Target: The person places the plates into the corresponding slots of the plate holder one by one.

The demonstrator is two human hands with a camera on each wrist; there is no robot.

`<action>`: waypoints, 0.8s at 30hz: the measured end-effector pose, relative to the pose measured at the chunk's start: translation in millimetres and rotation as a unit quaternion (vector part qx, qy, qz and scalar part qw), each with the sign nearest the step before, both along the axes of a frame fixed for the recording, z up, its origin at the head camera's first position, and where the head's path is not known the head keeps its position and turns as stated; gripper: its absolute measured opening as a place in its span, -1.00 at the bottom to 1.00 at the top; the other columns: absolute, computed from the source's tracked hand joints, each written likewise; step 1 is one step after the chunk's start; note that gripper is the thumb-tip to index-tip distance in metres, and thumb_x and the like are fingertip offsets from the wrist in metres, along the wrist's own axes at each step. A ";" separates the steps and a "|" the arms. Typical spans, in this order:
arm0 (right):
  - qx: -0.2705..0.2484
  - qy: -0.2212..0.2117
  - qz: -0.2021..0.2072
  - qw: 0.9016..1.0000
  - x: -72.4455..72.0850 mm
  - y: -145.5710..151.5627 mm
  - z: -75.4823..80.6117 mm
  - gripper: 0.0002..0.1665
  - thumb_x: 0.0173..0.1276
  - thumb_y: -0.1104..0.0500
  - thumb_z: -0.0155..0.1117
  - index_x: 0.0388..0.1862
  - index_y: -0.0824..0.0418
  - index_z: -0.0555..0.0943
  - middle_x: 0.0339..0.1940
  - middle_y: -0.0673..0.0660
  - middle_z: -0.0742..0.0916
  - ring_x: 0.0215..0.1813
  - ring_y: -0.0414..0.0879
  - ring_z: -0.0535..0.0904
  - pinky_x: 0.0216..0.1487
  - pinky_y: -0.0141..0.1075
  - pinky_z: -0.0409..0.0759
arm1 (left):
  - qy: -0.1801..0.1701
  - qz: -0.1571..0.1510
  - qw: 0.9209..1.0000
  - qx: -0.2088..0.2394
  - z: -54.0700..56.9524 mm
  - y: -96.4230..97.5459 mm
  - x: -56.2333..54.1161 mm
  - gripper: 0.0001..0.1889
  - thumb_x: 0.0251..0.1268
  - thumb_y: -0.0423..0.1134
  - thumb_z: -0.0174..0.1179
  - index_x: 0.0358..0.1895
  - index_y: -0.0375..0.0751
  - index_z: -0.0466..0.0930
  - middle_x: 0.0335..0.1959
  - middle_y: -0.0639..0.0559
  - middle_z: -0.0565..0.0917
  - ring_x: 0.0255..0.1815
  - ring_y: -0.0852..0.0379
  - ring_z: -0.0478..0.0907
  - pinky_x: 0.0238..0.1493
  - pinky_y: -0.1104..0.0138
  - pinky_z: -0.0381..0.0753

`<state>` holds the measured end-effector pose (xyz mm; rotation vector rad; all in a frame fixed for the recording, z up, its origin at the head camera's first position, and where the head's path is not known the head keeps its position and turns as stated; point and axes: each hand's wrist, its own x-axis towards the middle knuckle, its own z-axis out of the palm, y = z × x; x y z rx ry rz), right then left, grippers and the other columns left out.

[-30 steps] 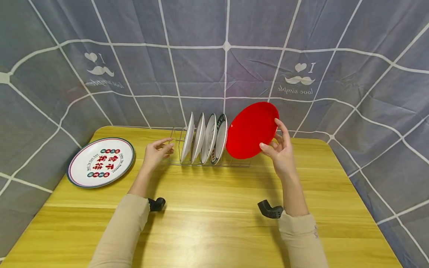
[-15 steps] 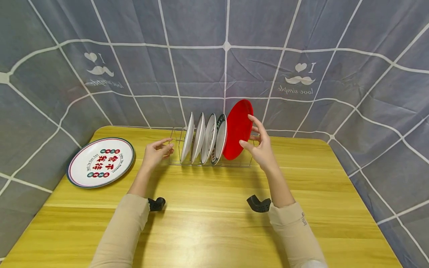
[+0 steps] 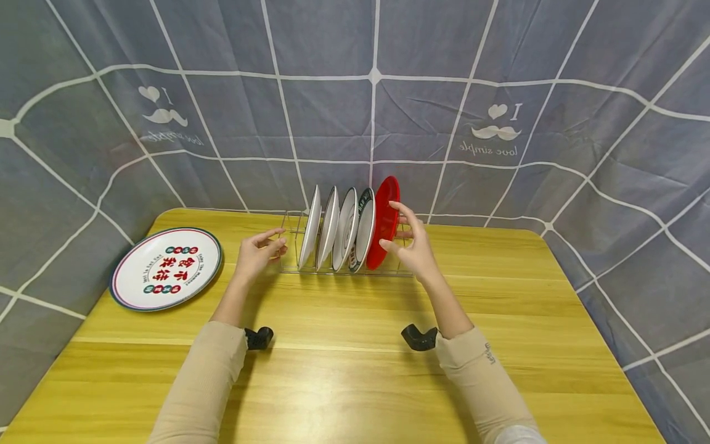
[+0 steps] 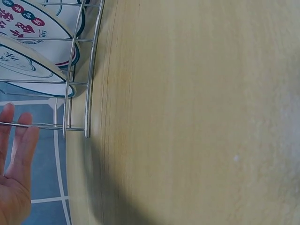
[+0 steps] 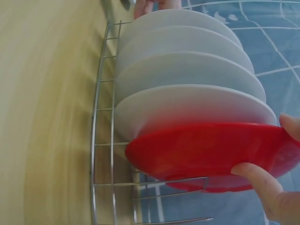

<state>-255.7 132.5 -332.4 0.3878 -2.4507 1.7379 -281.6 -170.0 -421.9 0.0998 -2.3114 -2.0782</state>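
Observation:
My right hand (image 3: 412, 245) holds a red plate (image 3: 384, 228) by its near right rim, fingers and thumb on either side. That plate stands on edge in the wire dish rack (image 5: 112, 110), beside several white plates (image 3: 346, 229) set upright in a row. In the right wrist view my thumb (image 5: 260, 185) lies against the red surface. At the rack's left end, my left hand (image 3: 256, 254) grips the end wire between thumb and fingers. The left wrist view shows its fingertips (image 4: 24, 122) at that wire.
A large white plate (image 3: 166, 269) with red lettering and a dark rim lies flat at the left of the wooden table (image 3: 344, 370). A grey curtain (image 3: 333, 117) with white lines hangs behind and around it. Black wrist mounts (image 3: 420, 338) stick out inward from both sleeves.
My right hand has brought the red plate leftward and down into the rack, turning it upright next to the white plates. My left hand has stayed at the rack's end.

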 end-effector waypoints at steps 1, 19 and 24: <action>-0.001 0.004 0.002 1.000 -2.7 0.9 -4.6 -0.23 0.08 0.49 0.24 0.30 0.24 0.28 0.15 0.34 0.43 0.09 0.19 0.37 -0.12 -0.03 0.56 | 0.000 0.000 1.000 -0.002 0.0 0.0 -0.1 -0.57 0.23 -0.29 0.17 0.14 -0.41 0.44 -0.56 0.23 0.63 -0.45 0.28 0.62 -0.26 0.26 0.63; -0.003 0.001 0.003 1.000 -13.8 5.3 -42.0 -0.17 0.05 0.44 0.33 0.31 0.05 0.31 0.15 0.23 0.38 0.04 0.17 0.41 -0.27 -0.14 0.64 | 0.000 0.002 1.000 -0.009 -1.2 -0.9 -0.2 -0.57 0.23 -0.27 0.18 0.14 -0.40 0.45 -0.56 0.24 0.63 -0.43 0.25 0.63 -0.20 0.17 0.62; -0.007 0.004 0.010 1.000 -9.9 6.0 -44.0 -0.18 0.08 0.43 0.32 0.33 0.10 0.28 0.16 0.24 0.37 0.09 0.17 0.36 -0.22 -0.11 0.63 | -0.002 0.002 1.000 -0.007 -0.5 -0.3 -0.3 -0.56 0.23 -0.26 0.18 0.14 -0.39 0.44 -0.57 0.25 0.63 -0.43 0.25 0.63 -0.19 0.14 0.61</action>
